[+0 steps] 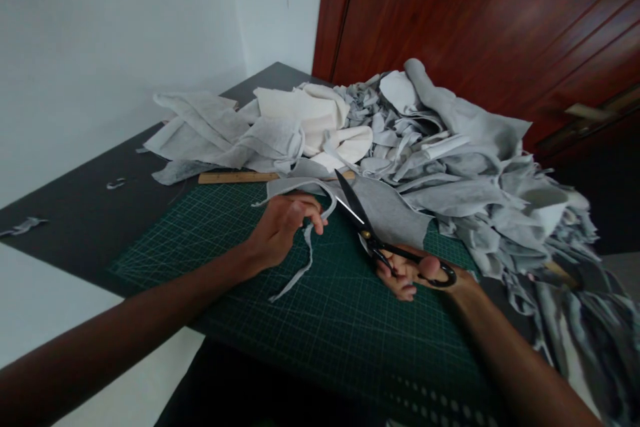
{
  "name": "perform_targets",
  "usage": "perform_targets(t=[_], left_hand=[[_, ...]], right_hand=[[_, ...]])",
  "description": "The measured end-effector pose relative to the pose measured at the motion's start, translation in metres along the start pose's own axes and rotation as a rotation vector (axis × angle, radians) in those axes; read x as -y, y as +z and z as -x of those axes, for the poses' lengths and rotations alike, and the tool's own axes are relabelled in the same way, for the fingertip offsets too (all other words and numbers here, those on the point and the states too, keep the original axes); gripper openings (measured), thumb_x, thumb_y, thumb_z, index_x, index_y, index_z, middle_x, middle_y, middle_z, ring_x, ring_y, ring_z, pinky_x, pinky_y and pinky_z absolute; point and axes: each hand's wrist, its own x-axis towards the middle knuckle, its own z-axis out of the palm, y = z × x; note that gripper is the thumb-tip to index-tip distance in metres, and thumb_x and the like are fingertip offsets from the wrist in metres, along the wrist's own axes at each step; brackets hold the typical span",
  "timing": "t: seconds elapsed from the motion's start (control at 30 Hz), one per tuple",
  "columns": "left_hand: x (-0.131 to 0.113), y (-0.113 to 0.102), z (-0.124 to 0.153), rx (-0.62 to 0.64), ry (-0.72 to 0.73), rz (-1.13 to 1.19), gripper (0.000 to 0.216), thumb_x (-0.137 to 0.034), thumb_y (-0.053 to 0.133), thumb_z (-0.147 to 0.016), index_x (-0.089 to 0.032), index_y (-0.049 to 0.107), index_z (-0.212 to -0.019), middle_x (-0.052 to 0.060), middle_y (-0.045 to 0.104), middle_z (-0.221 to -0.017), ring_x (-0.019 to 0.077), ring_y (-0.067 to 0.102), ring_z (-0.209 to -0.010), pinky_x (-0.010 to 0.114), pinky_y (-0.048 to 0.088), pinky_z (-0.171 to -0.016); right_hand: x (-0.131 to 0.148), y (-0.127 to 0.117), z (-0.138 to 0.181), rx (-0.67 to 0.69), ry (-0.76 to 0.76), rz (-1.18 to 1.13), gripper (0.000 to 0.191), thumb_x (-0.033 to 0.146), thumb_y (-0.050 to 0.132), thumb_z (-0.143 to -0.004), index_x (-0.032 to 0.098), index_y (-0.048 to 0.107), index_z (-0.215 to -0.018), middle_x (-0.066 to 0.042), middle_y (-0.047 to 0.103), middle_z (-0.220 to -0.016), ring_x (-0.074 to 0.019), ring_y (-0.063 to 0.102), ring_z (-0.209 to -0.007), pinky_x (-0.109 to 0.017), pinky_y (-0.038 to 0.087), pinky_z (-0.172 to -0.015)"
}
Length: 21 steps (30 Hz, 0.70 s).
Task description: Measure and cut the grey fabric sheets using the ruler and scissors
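Note:
My left hand (287, 223) is closed, its fingers curled round a narrow grey fabric strip (299, 275). One end of the strip trails down onto the green cutting mat (345, 320), and another part arches over the knuckles. Black-handled scissors (367, 233) are in my right hand (403, 273), with thumb and fingers in the loops. Their blades are parted and point up and left, close to the strip. Beneath and behind the scissors lies a flat grey fabric piece (393, 210) on the mat.
A wooden ruler (235, 177) lies along the mat's far side, partly covered. Behind it are cream fabric pieces (295, 107) and pale grey sheets (200, 127). A large heap of grey scraps (465, 173) fills the right side by the brown door (450, 20). Small scraps (27, 225) lie left.

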Motion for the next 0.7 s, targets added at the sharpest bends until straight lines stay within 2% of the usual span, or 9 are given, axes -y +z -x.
perform_targets(t=[0.07, 0.13, 0.23, 0.3, 0.4, 0.47, 0.7], left_hand=[[0.002, -0.005, -0.004, -0.085, -0.047, -0.061, 0.087, -0.075, 0.017, -0.106, -0.017, 0.075, -0.079, 0.010, 0.072, -0.079, 0.0189, 0.062, -0.069, 0.031, 0.048, -0.063], [0.005, -0.008, -0.007, -0.143, -0.117, -0.074, 0.086, -0.077, 0.017, -0.104, -0.016, 0.072, -0.078, 0.009, 0.071, -0.077, 0.0184, 0.061, -0.066, 0.029, 0.046, -0.059], [0.008, -0.010, -0.008, -0.142, -0.192, -0.062, 0.082, -0.081, 0.019, -0.102, -0.019, 0.059, -0.066, 0.008, 0.067, -0.069, 0.0185, 0.062, -0.065, 0.029, 0.046, -0.058], [0.011, -0.010, -0.009, -0.127, -0.195, -0.073, 0.080, -0.083, 0.021, -0.101, -0.020, 0.053, -0.064, 0.006, 0.064, -0.066, 0.0188, 0.063, -0.066, 0.030, 0.048, -0.061], [0.015, -0.011, -0.011, -0.172, -0.204, -0.066, 0.081, -0.087, 0.025, -0.097, -0.019, 0.062, -0.074, 0.008, 0.070, -0.075, 0.0206, 0.067, -0.073, 0.032, 0.055, -0.067], [0.017, -0.012, -0.012, -0.214, -0.261, -0.016, 0.084, -0.090, 0.028, -0.094, -0.018, 0.068, -0.082, 0.010, 0.074, -0.082, 0.0222, 0.071, -0.077, 0.033, 0.058, -0.068], [0.017, -0.004, -0.015, -0.217, -0.395, 0.212, 0.085, -0.097, 0.043, -0.083, -0.016, 0.068, -0.076, 0.011, 0.073, -0.074, 0.0225, 0.071, -0.066, 0.032, 0.060, -0.056]], right_hand=[[0.000, 0.004, -0.003, 0.011, -0.002, -0.015, 0.079, 0.088, 0.078, -0.067, 0.022, 0.049, -0.099, 0.011, 0.036, -0.071, -0.0046, 0.030, -0.053, -0.022, 0.035, -0.049], [0.001, 0.010, -0.006, -0.005, 0.003, 0.010, 0.082, 0.091, 0.077, -0.064, 0.023, 0.049, -0.098, 0.011, 0.038, -0.070, -0.0051, 0.029, -0.052, -0.023, 0.033, -0.047], [0.003, 0.017, -0.012, -0.019, -0.032, 0.074, 0.086, 0.095, 0.072, -0.063, 0.023, 0.051, -0.103, 0.009, 0.040, -0.073, -0.0068, 0.030, -0.054, -0.024, 0.030, -0.046], [0.005, 0.020, -0.017, 0.038, -0.071, 0.094, 0.087, 0.096, 0.070, -0.065, 0.022, 0.052, -0.105, 0.008, 0.041, -0.075, -0.0076, 0.031, -0.055, -0.024, 0.030, -0.046], [0.008, 0.024, -0.022, 0.083, -0.113, 0.077, 0.082, 0.094, 0.068, -0.072, 0.021, 0.053, -0.107, 0.007, 0.042, -0.075, -0.0071, 0.033, -0.054, -0.023, 0.031, -0.047], [0.007, 0.025, -0.023, 0.078, -0.115, 0.069, 0.079, 0.091, 0.069, -0.075, 0.020, 0.053, -0.107, 0.009, 0.041, -0.073, -0.0061, 0.032, -0.052, -0.022, 0.031, -0.046], [-0.002, 0.021, -0.027, 0.002, -0.010, 0.029, 0.078, 0.092, 0.068, -0.073, 0.022, 0.049, -0.098, 0.011, 0.038, -0.068, -0.0049, 0.030, -0.049, -0.021, 0.032, -0.046]])
